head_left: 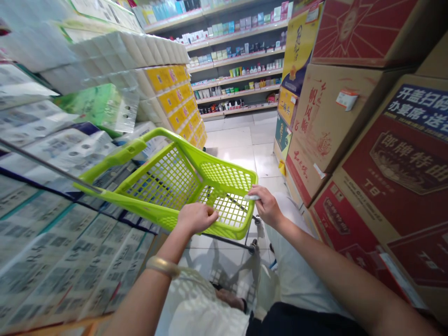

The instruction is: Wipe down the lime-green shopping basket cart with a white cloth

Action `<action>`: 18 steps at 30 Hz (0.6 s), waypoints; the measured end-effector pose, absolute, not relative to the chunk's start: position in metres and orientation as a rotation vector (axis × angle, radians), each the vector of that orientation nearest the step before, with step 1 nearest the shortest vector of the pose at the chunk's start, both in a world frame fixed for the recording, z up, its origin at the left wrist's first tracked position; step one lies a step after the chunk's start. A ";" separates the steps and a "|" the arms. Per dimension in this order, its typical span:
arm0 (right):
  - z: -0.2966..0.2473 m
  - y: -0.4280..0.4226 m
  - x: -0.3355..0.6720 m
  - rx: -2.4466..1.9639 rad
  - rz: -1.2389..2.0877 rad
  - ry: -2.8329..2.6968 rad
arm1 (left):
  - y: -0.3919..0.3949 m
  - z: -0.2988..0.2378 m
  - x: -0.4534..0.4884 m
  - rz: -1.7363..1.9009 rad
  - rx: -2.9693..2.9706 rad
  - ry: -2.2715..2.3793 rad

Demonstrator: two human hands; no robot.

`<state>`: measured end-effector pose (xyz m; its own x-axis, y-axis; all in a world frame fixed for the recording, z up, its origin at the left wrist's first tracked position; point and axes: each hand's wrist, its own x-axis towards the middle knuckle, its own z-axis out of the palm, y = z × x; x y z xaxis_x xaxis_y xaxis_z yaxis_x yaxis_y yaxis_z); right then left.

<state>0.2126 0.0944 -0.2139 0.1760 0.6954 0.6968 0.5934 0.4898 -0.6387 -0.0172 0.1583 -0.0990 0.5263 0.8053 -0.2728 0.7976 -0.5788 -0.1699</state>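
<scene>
A lime-green shopping cart [164, 219] with a plastic lattice basket stands slantwise in front of me. My left hand [196, 217] is closed over the basket's near side rim; its fingertips are hidden. At the basket's right end, my right hand [266, 205] pinches a small folded white wipe [252, 197] against the end rim. The wipe looks like tissue or cloth. The inside of the basket holds nothing that I can see, and floor shows through its lattice. A gold-coloured bangle [163, 267] circles my left wrist.
Stacked tissue packs [52, 252] line the left, with yellow-ended packs [178, 100] farther back. Cardboard cartons [325, 112] rise close on the right. Shelves of small bottles and boxes [241, 70] cross the far end of the tiled floor [238, 135]. Cart wheels [252, 245] are near my legs.
</scene>
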 end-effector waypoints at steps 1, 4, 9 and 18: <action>-0.214 0.090 0.209 -1.166 0.100 -1.494 | 0.160 -0.100 -0.019 0.510 -2.721 -1.424; -0.212 0.079 0.201 -1.151 0.091 -1.480 | 0.164 -0.101 -0.024 0.533 -2.714 -1.411; -0.210 0.066 0.191 -1.145 0.055 -1.511 | 0.172 -0.102 -0.033 0.530 -2.737 -1.378; -0.217 0.044 0.171 -1.098 0.043 -1.556 | 0.181 -0.099 -0.051 0.342 -2.724 -1.188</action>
